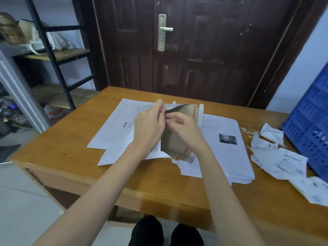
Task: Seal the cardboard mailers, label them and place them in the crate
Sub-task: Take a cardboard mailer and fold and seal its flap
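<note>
A cardboard mailer (pixel 174 145), brown inside with a red tear strip and white outside, is held up over the middle of the wooden table (pixel 58 148). My left hand (pixel 150 125) grips its left edge near the top. My right hand (pixel 182 126) pinches the flap edge just beside the left hand's fingers. White mailers (pixel 229 157) lie flat in a stack under and to the right of my hands; more white sheets (pixel 117 128) lie to the left. Crumpled labels (pixel 280 160) sit at the right, next to the blue crate (pixel 312 125).
The blue plastic crate stands on the table's right edge, partly out of view. A dark wooden door (pixel 195 47) is behind the table. A black metal shelf (pixel 51 50) with bags stands at the left. Bare wood shows along the table's near and left parts.
</note>
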The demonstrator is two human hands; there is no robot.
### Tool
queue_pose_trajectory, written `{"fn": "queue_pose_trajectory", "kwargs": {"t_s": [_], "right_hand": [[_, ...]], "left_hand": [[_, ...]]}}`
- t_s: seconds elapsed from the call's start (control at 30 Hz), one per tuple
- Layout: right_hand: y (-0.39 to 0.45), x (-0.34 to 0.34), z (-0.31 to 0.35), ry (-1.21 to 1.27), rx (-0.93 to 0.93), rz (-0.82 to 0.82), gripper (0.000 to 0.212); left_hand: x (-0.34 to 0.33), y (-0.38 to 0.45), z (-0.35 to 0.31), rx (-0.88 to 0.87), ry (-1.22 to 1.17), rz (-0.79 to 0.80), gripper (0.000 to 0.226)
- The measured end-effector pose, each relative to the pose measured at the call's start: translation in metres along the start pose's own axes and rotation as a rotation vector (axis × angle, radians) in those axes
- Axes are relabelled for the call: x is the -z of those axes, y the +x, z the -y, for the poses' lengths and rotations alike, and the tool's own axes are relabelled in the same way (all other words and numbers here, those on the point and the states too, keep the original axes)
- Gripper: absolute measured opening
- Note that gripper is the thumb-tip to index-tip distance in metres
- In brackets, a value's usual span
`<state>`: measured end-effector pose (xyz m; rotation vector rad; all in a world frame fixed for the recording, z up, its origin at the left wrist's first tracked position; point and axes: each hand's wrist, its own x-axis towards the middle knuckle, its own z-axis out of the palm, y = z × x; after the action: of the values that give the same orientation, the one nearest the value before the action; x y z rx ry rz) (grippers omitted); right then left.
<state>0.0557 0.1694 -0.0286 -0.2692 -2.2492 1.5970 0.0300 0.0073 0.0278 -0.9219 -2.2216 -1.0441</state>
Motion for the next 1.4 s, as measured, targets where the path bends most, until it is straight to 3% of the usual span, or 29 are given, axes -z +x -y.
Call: {"fn": "queue_pose_trajectory", "kwargs": {"t_s": [0.1,0.17,0.27,0.43,0.53,0.77,1.1,1.4], "right_hand": [[-0.054,0.022,0.07,0.165,0.027,-0.35,0.01],[-0.073,0.044,0.075,0.012,0.065,-0.54,0.009],[-0.075,0.07,0.039,-0.344,-0.13,-0.642,0.018],[-0.086,0.089,0.009,-0.722,-0.52,-0.527,0.078],[-0.089,0.089,0.0,-0.776,-0.637,-0.472,0.098],[-0.091,0.086,-0.007,-0.845,-0.668,-0.458,0.096],[-0.086,0.084,-0.009,-0.822,-0.685,-0.479,0.092],[-0.086,0.084,-0.005,-0.825,-0.664,-0.528,0.094]], "left_hand": [[0.006,0.002,-0.001,-0.034,0.023,-0.039,0.019],[0.01,0.004,-0.001,-0.045,0.035,-0.056,0.021],[0.014,0.006,-0.001,-0.046,0.041,-0.093,0.022],[0.026,0.013,-0.007,-0.047,0.048,-0.162,0.015],[0.031,0.018,-0.008,-0.036,0.054,-0.18,0.016],[0.037,0.026,0.003,0.076,-0.06,-0.261,0.017],[0.041,0.028,0.001,0.018,0.01,-0.285,0.017],[0.029,0.015,0.024,-0.021,0.131,-0.185,0.013]]}}
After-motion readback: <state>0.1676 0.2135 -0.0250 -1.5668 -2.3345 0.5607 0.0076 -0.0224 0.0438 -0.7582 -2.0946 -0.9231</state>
